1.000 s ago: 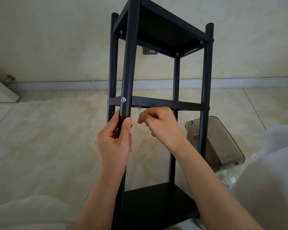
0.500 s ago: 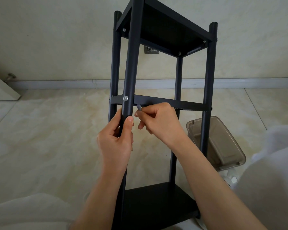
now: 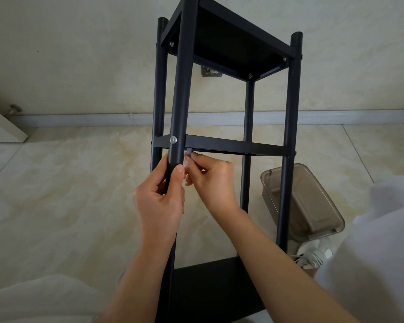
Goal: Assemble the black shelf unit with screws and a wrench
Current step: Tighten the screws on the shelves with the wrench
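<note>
A black shelf unit [image 3: 233,145] stands upright on the floor with three boards and four round posts. My left hand [image 3: 160,201] grips the near post just below the middle board. A silver screw head [image 3: 173,139] shows on that post at the middle board's corner. My right hand [image 3: 211,180] is pinched on a small grey wrench [image 3: 188,152] whose end points up under the middle board, right behind that post. More screws show under the top board.
A translucent brown plastic box [image 3: 313,206] lies on the tiled floor right of the shelf. A white shoe [image 3: 315,255] sits below it. White fabric fills the lower right and lower left corners. A wall with baseboard runs behind; a white panel leans at far left.
My right hand has moved left and closer to the near post, bringing the wrench upright under the middle board. My left hand keeps its grip on the post.
</note>
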